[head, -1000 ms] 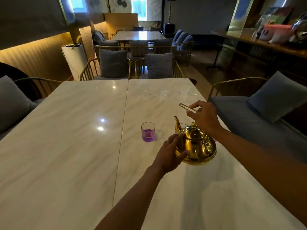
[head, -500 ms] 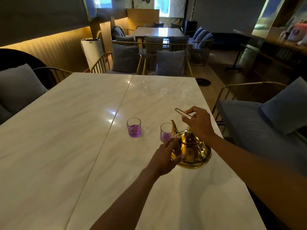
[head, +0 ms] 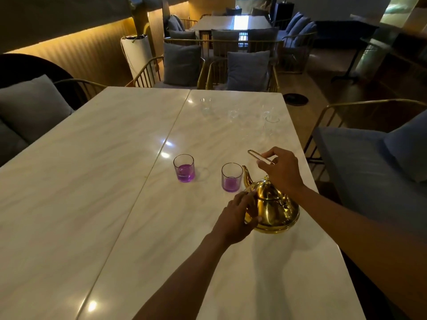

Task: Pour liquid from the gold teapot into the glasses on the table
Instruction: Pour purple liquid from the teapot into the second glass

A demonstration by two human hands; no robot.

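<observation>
The gold teapot (head: 275, 207) sits on the marble table (head: 97, 181), its spout toward a glass (head: 231, 180) holding purple liquid. A second glass (head: 184, 168) with purple liquid stands further left. My right hand (head: 280, 168) pinches the teapot's thin wire handle above the lid. My left hand (head: 240, 214) rests against the teapot's left side, fingers curved on the body. Several clear glasses (head: 233, 112) stand at the table's far end, one of them (head: 272, 125) near the right edge.
Gold-framed chairs with grey cushions (head: 248, 70) line the far end, and a cushioned bench (head: 374, 162) runs along the right. A grey cushion (head: 30, 107) lies at left. The table's right edge is close to the teapot.
The view has tilted down and shifted, bringing the second purple glass out from behind the teapot. Both hands keep their hold on the teapot, which stays on the table.
</observation>
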